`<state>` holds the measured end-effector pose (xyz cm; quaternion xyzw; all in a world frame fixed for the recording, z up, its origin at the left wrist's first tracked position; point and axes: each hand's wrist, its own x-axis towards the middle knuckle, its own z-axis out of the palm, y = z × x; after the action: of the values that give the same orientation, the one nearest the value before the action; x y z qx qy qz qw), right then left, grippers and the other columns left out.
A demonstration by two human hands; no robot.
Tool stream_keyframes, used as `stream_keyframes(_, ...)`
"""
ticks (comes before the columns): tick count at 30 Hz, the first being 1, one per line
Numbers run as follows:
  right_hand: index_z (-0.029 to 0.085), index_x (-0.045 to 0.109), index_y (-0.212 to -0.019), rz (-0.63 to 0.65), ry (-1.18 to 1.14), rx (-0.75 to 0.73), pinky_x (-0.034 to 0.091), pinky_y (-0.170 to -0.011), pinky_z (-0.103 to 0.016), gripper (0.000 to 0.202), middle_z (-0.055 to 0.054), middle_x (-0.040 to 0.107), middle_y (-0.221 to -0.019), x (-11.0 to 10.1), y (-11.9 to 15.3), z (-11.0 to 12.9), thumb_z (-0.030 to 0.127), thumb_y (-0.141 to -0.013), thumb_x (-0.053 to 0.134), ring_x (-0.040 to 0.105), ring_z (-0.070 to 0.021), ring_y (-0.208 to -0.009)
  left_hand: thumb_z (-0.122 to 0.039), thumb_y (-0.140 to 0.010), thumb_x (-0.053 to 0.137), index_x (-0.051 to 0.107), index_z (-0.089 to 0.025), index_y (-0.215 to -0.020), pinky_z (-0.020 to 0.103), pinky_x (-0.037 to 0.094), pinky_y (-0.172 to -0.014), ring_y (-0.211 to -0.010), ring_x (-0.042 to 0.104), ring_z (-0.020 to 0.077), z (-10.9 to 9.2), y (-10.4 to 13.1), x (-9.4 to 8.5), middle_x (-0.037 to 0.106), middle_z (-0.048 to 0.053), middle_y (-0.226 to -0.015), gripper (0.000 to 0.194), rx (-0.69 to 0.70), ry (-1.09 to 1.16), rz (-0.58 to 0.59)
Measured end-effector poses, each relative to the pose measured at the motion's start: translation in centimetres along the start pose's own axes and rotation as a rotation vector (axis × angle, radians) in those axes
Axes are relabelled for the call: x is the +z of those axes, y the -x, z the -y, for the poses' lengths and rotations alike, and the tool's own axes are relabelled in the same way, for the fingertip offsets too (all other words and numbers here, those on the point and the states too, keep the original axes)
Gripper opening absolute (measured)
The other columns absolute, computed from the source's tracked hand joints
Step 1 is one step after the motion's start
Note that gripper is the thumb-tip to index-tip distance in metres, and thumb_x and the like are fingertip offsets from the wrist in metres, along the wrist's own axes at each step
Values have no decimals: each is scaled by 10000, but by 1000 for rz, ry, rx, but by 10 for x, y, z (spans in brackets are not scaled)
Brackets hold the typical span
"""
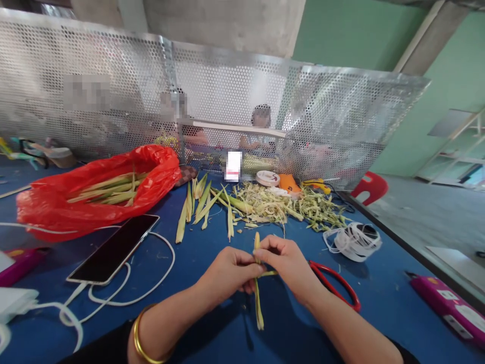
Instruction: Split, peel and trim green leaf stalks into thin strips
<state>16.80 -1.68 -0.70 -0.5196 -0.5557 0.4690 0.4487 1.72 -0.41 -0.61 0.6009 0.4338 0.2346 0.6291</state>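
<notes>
A narrow pale yellow-green corn husk strip [258, 308] stands nearly upright before me, with a shorter piece [270, 273] crossing it to the right. My left hand [234, 269] closes thumb and fingers on the strip near its middle. Just above, my right hand [279, 255] pinches the same strip close to its upper end. The fingers partly hide where the pieces cross. A red looped handle [350, 291] lies beside my right wrist; its other end is hidden. Beyond my hands are loose husk leaves [206, 207] and a heap of shredded husk [265, 206].
A red plastic bag [49, 202] of husks stands at left, behind a phone [113, 250] with white cables. At right are a white ribbon roll [358, 241] and a purple device [447, 308]. A perforated metal screen [227, 86] closes the back; people sit behind it.
</notes>
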Motion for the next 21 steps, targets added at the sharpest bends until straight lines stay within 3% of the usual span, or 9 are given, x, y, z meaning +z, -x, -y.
stream_keyframes(4, 183, 445, -574, -106, -48, -64, 325, -536, -233, 232, 52, 423, -564, 4, 4, -4, 282, -726, 589, 380, -99, -558, -380, -717, 602, 608, -169, -517, 213, 390, -500, -436, 476, 99, 0, 1, 2, 526, -22, -445, 291, 50, -29, -6)
stream_keyframes(12, 184, 446, -554, -236, -31, -142, 332, -559, -240, 233, 49, 424, -576, 7, -1, -8, 240, -717, 602, 390, -108, -583, -389, -737, 604, 623, -174, -516, 210, 392, -526, -488, 528, 119, -5, 4, 2, 592, 1, -493, 309, 107, -43, 39)
stream_keyframes(15, 175, 540, -591, -191, -12, -146, 363, -601, -248, 219, 33, 485, -605, -1, -4, -5, 304, -760, 593, 442, -119, -617, -456, -743, 604, 653, -153, -621, 212, 412, -555, -516, 561, 119, -8, 3, 0, 657, 30, -568, 331, 42, 94, 41)
stream_keyframes(18, 174, 669, -774, -190, -49, -113, 415, -693, -273, 291, -17, 616, -742, -8, -6, -1, 429, -815, 535, 544, -161, -752, -494, -775, 568, 667, -131, -762, 222, 423, -571, -553, 600, 125, -10, 1, -5, 698, 67, -666, 376, -4, 231, 21)
stream_keyframes(21, 171, 674, -850, -223, -77, -44, 444, -702, -292, 404, -52, 663, -791, -8, -6, 1, 540, -803, 518, 590, -193, -792, -453, -762, 608, 663, -136, -851, 219, 426, -579, -588, 620, 125, -12, 0, -10, 708, 63, -726, 334, -28, 299, -42)
